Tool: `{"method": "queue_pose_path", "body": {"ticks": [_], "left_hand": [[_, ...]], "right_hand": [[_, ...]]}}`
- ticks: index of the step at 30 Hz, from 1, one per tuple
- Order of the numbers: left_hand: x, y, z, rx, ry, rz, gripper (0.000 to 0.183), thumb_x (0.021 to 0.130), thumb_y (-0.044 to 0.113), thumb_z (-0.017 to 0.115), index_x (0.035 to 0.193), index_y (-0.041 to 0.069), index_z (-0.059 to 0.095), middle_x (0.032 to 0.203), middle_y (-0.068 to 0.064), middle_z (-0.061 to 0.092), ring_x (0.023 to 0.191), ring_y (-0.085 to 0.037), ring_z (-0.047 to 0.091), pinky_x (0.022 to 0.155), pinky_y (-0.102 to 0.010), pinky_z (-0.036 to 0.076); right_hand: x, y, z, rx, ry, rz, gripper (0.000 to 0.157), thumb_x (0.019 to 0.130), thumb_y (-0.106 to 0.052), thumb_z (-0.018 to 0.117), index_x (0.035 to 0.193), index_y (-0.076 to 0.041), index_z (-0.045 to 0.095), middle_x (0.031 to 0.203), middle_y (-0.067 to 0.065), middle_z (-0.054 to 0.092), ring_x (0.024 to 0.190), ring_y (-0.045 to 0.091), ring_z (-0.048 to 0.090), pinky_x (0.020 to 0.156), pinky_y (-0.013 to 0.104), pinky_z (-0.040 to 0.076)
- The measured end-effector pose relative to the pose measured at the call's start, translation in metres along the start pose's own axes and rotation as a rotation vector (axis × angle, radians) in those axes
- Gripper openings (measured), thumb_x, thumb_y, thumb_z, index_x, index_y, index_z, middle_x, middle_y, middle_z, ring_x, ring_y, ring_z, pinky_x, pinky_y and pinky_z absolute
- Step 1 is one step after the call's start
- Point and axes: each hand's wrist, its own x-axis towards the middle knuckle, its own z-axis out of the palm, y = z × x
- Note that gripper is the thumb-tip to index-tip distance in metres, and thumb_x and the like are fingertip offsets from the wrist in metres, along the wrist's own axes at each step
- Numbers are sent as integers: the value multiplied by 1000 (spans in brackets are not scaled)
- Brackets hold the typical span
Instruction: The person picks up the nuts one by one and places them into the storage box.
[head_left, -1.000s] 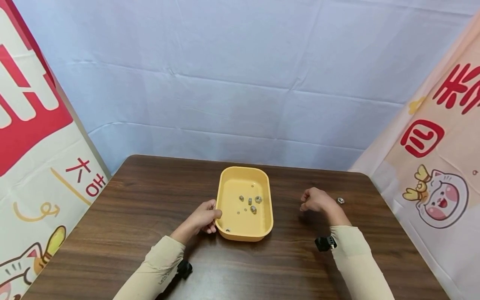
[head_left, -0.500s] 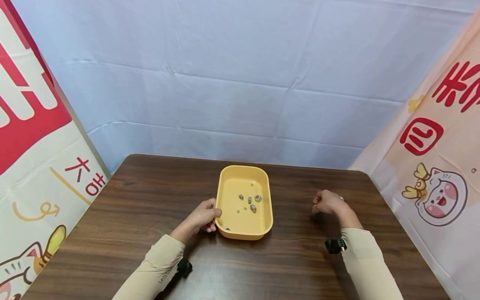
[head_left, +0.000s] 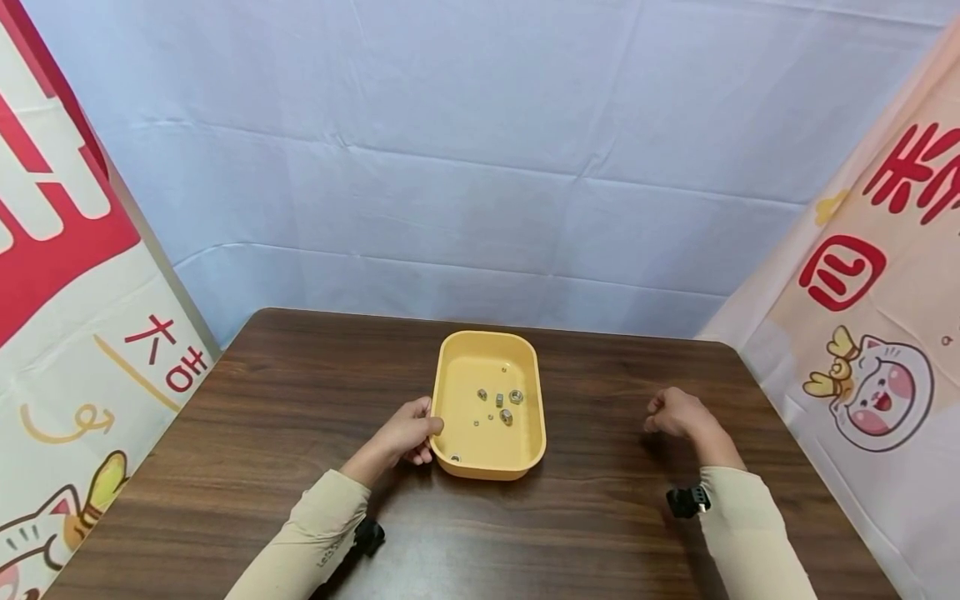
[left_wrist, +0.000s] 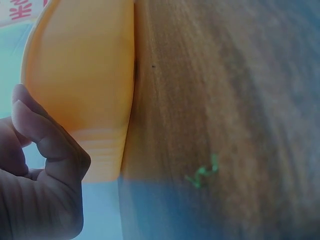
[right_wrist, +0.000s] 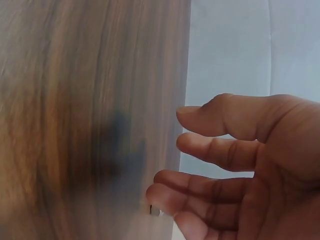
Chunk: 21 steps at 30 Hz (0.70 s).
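A yellow tray (head_left: 489, 462) sits on the table, with several metal hex nuts in it, among them a larger nut (head_left: 516, 397) and one nut (head_left: 455, 458) in the near left corner. My left hand (head_left: 405, 433) pinches the tray's left rim between thumb and fingers; the left wrist view shows the tray's outer wall (left_wrist: 85, 90) beside it. Over the table on the right, my right hand (head_left: 684, 415) has loosely bent fingers, with a gap between thumb and index. Past its fingers in the right wrist view lies a metal nut (right_wrist: 155, 211), partly covered; in the head view the hand hides it.
The dark wooden table (head_left: 570, 533) ends at a pale cloth backdrop (head_left: 480, 208). Printed banners hang at the left (head_left: 90, 333) and right (head_left: 862, 333) sides.
My right hand has moved right and slightly nearer, covering the loose nut that showed beside the wrist. The left hand and the tray have stayed in place.
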Motion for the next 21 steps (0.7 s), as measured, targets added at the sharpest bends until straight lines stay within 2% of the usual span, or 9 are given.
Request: {"method": "queue_pose_path", "body": {"ticks": [11,19,21], "left_hand": [[3,-2,-1,-8,0,-7,9,77,5,48,81,3,40,50,-7,48,36,-12,48,33,-21,39],[3,-1,0,-9,4,-2,9,77,4,49,81,3,40,51,-8,48,35,-12,47,32,-22,39],[3,-2,0,-11,1,-5,9,77,3,48,81,3,40,50,-8,48,35,-12,48,32,-22,39]], "right_hand": [[-1,20,0,-69,45,-130,29,77,-11,68,100,5,60,96,22,60,85,39,55,68,48,46],[-1,30,-4,-80,49,-146,28,78,-11,68,101,4,60,97,21,61,78,31,55,64,44,44],[-1,33,-5,-82,53,-144,28,78,-11,68,101,4,60,97,21,60,79,33,55,65,46,45]]}}
